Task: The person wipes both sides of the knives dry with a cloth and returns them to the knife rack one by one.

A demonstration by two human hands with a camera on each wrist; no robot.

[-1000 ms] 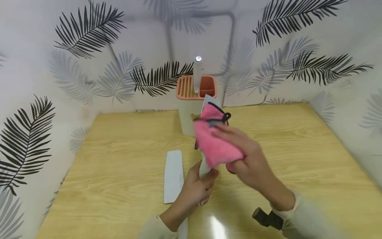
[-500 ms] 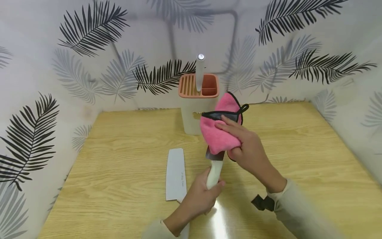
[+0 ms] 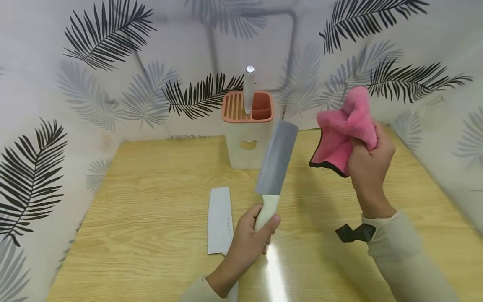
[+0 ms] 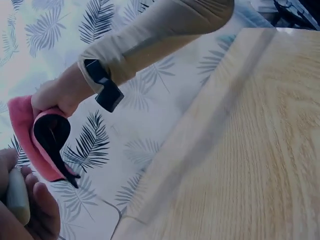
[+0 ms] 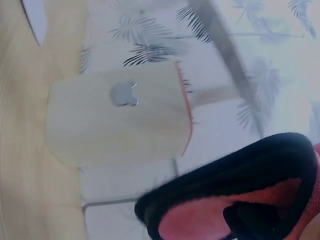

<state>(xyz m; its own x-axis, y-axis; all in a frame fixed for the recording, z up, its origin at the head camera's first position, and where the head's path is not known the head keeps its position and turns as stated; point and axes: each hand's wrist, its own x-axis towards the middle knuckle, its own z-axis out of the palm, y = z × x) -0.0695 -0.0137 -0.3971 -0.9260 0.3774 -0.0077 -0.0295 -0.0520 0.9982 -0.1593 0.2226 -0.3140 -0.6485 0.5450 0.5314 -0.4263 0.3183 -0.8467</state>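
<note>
My left hand (image 3: 250, 237) grips the pale handle of a broad-bladed knife (image 3: 277, 159), its grey blade tilted up and away above the table. To the right, my right hand (image 3: 371, 163) holds a bunched pink cloth (image 3: 349, 121) with a black edge, raised and apart from the blade. In the left wrist view the cloth (image 4: 30, 135) hangs folded beyond the knife handle (image 4: 18, 197). A cleaver (image 3: 220, 220) with a whitish blade lies on the table beside my left forearm, which hides part of its handle.
At the back of the wooden table (image 3: 151, 201) stands a white knife holder (image 3: 245, 147) with an orange slotted top. Another white-handled knife (image 3: 249, 90) sticks upright in it. A leaf-patterned curtain (image 3: 188, 50) hangs behind.
My right hand has drawn the pink cloth off the blade, up and to the right, leaving the blade uncovered. The left hand still grips the knife handle.
</note>
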